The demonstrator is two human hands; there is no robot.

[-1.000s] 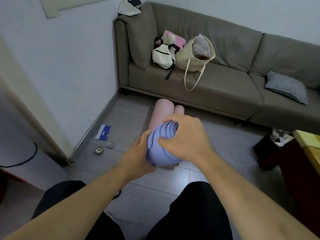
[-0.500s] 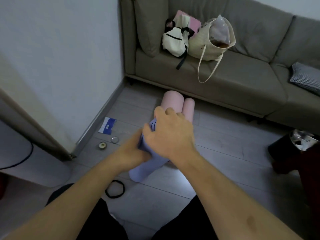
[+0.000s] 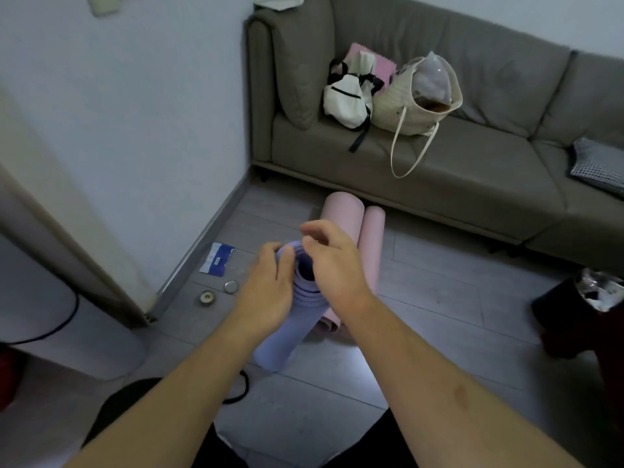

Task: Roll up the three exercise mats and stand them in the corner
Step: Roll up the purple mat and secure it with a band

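Observation:
A rolled purple mat (image 3: 280, 346) stands tilted on the grey floor in front of me, its spiral top end between my hands. My left hand (image 3: 266, 292) grips the left side of that top end. My right hand (image 3: 334, 265) is at the right side of the rim, fingers curled over the inner layers. Behind the purple roll two rolled pink mats lie side by side on the floor, a thick one (image 3: 342, 211) and a thinner one (image 3: 371, 241), pointing toward the sofa. The purple roll and my hands hide their near ends.
A grey sofa (image 3: 456, 184) with a white backpack (image 3: 344, 99) and a cream tote bag (image 3: 405, 106) fills the back. A blue-white packet (image 3: 217, 260), two small round lids (image 3: 219, 292) and a black band (image 3: 241, 388) lie near the wall corner. A black bin (image 3: 574, 312) stands right.
My right hand has come off the top of the purple roll, where it lay flat, and now curls at its rim. The roll's open spiral end shows again.

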